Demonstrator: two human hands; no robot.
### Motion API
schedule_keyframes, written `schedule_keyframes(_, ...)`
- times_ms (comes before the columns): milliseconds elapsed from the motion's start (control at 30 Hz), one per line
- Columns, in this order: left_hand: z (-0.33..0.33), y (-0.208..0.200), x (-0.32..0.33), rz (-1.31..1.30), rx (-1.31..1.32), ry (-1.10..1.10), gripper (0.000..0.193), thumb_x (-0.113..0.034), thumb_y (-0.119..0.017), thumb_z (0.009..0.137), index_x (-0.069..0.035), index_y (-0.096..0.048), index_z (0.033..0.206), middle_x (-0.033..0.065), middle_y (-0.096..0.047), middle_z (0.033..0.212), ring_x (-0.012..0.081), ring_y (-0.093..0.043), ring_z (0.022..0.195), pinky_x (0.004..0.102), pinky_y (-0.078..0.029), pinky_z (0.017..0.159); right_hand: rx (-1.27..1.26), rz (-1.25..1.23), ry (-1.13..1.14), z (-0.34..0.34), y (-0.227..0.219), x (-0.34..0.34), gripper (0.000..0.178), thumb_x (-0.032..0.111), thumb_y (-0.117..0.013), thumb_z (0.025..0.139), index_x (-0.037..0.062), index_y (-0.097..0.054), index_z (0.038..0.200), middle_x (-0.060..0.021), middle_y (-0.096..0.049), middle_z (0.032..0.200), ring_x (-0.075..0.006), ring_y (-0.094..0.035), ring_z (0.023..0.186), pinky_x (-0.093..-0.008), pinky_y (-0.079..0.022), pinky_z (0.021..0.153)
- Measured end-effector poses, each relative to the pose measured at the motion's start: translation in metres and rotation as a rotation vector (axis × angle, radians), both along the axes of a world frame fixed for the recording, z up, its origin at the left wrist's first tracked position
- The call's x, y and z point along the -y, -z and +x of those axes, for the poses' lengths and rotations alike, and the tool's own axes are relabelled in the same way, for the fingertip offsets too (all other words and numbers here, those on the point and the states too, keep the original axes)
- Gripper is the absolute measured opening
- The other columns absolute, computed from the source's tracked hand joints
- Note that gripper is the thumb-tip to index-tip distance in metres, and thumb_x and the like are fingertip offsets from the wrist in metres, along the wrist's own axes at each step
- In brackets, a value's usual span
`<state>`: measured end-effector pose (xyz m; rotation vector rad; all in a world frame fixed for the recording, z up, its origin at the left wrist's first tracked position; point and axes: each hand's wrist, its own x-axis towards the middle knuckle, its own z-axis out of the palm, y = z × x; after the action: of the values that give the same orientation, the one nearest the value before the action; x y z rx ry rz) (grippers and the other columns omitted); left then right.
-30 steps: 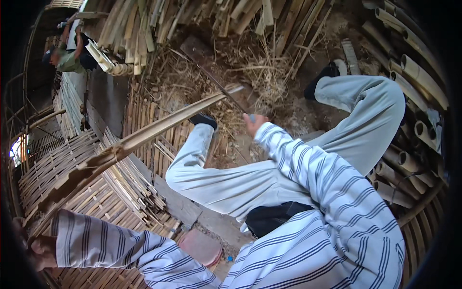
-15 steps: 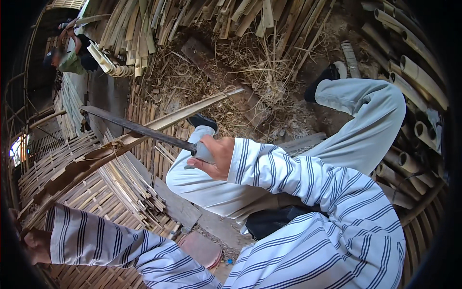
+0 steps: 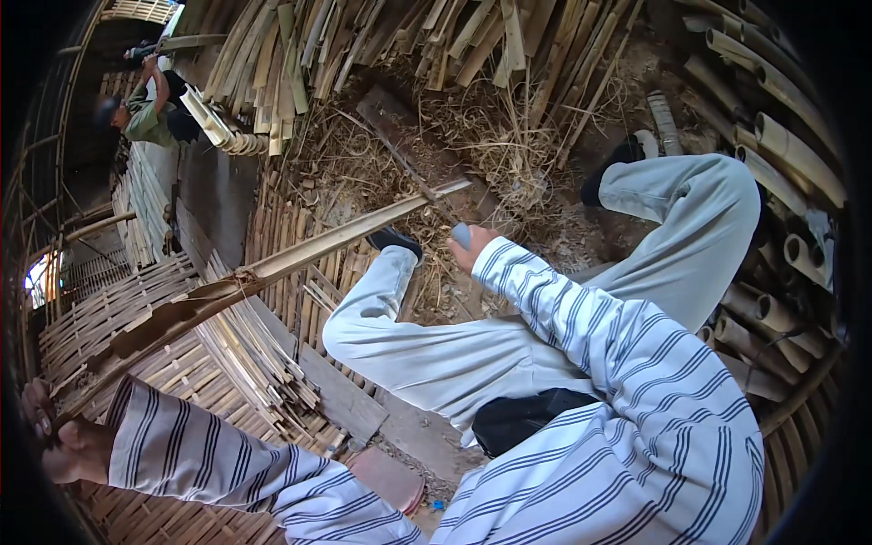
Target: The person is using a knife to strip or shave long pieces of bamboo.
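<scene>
A long split bamboo piece slants from the lower left up to the middle of the view, its hollow side partly showing. My left hand, at the dark left rim, is closed round its lower end. My right hand grips the grey handle of a long-bladed knife. The blade points up and left and crosses the bamboo near its far end; whether it touches is hard to tell.
Split bamboo strips are heaped at the far side, with shavings below them. Bamboo poles are stacked at right. Woven bamboo panels and thin strips lie at left. Another person works at the upper left.
My right hand has moved away from me and slightly right, swinging the knife from pointing left to lying across the bamboo's far end. My left hand stays at the lower end.
</scene>
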<state>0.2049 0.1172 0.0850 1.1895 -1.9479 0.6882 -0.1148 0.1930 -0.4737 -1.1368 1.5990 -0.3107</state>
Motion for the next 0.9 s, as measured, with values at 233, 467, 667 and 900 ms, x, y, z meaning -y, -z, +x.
schedule_keyframes(233,-0.146,0.076,-0.006,-0.111,-0.739,0.071,0.040,-0.035,-0.046,0.089,0.005,-0.046,0.093,0.0055,-0.043,0.076,0.0170,-0.046,0.079,0.0314,-0.041,0.078,0.175,-0.174,-0.057,0.000,-0.072,-0.018,0.059,0.057,-0.040,0.086,-0.0003,-0.052,0.093,-0.0245,-0.059,0.067,-0.0373,-0.062,0.065,-0.0416,-0.049,0.057)
schedule_keyframes(467,-0.072,-0.018,0.019,0.790,-0.858,0.696,0.027,-0.015,-0.043,0.085,0.003,-0.045,0.105,0.0077,-0.046,0.087,0.0158,-0.039,0.075,0.0304,-0.037,0.070,0.241,-0.220,0.007,-0.008,0.015,-0.016,0.055,0.054,-0.056,0.079,0.0016,-0.050,0.097,-0.0180,-0.061,0.073,-0.0293,-0.062,0.066,-0.0371,-0.049,0.060)
schedule_keyframes(667,-0.071,-0.012,0.017,0.640,-0.840,0.765,0.019,-0.020,-0.055,0.080,-0.005,-0.045,0.084,0.0028,-0.044,0.076,0.0172,-0.039,0.067,0.0320,-0.036,0.065,0.422,0.122,0.057,-0.012,0.042,-0.021,0.050,0.039,-0.065,0.075,0.0038,-0.054,0.108,-0.0140,-0.064,0.085,-0.0275,-0.062,0.079,-0.0362,-0.048,0.070)
schedule_keyframes(900,-0.067,-0.002,0.031,0.858,-0.972,0.929,0.027,-0.025,-0.052,0.084,-0.008,-0.039,0.067,0.0013,-0.035,0.059,0.0085,-0.031,0.048,0.0232,-0.035,0.052,0.005,0.018,0.101,-0.003,0.007,-0.018,0.065,0.054,-0.055,0.077,-0.0024,-0.052,0.111,-0.0249,-0.061,0.095,-0.0394,-0.059,0.088,-0.0412,-0.046,0.082)
